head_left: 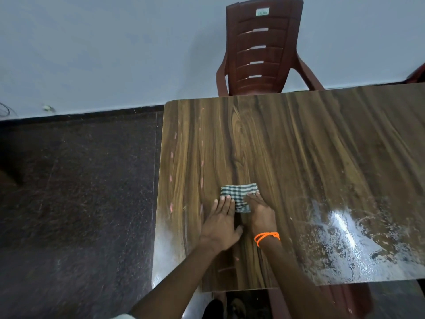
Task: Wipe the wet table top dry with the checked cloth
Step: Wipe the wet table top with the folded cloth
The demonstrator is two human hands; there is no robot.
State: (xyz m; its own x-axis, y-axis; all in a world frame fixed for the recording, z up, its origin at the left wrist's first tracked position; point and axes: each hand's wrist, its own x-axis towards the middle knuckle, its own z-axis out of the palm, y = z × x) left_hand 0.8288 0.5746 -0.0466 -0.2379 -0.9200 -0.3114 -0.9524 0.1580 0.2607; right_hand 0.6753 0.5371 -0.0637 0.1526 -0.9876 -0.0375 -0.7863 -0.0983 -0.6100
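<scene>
A folded green-and-white checked cloth (239,194) lies on the wood-grain table top (299,146), left of the middle. My left hand (222,221) presses its straight fingers flat on the cloth's near left edge. My right hand (261,209), with an orange band on the wrist, lies flat over the cloth's near right part. A shiny wet patch (349,238) with streaks and droplets covers the table's near right area, apart from the cloth.
A dark red plastic chair (262,49) stands at the table's far side against a pale wall. Dark speckled floor (76,192) lies to the left of the table's left edge. Another red chair's edge (417,73) shows at far right.
</scene>
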